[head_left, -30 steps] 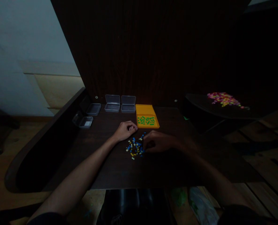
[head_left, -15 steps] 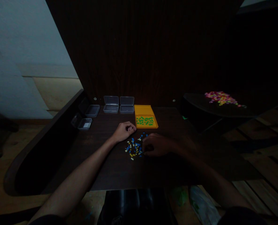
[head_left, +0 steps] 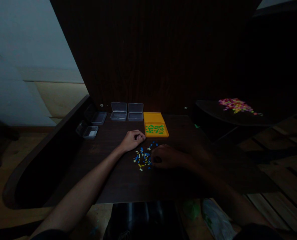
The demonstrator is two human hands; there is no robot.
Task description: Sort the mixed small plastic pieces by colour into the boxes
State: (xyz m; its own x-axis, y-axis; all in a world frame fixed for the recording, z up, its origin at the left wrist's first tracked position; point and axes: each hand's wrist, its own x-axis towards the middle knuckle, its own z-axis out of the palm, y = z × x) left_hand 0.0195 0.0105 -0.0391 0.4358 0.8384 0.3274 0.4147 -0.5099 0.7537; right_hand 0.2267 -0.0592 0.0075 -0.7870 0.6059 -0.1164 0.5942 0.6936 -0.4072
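My left hand (head_left: 132, 140) rests on the dark table with its fingers curled and fingertips together, at the near left corner of an open orange box (head_left: 153, 135). Whether anything is between those fingers is hidden. Small green toy bricks (head_left: 155, 128) lie spread in the box's tray, and its lid is folded back. My right hand (head_left: 165, 156) is closed in a pinch at the right edge of a loose pile of tiny blue, white and yellow bricks (head_left: 143, 158). Its fingertips are in shadow, so anything they hold cannot be made out.
Two open clear plastic cases (head_left: 118, 115) (head_left: 135, 116) stand left of the orange box. Further left are two more clear cases (head_left: 98, 118) (head_left: 90, 132). A dark panel (head_left: 138, 60) rises behind the table. Colourful small pieces (head_left: 237, 105) are heaped on a side shelf at right.
My right hand has shifted slightly left and down at the pile's edge. My left hand and the boxes have stayed in place.
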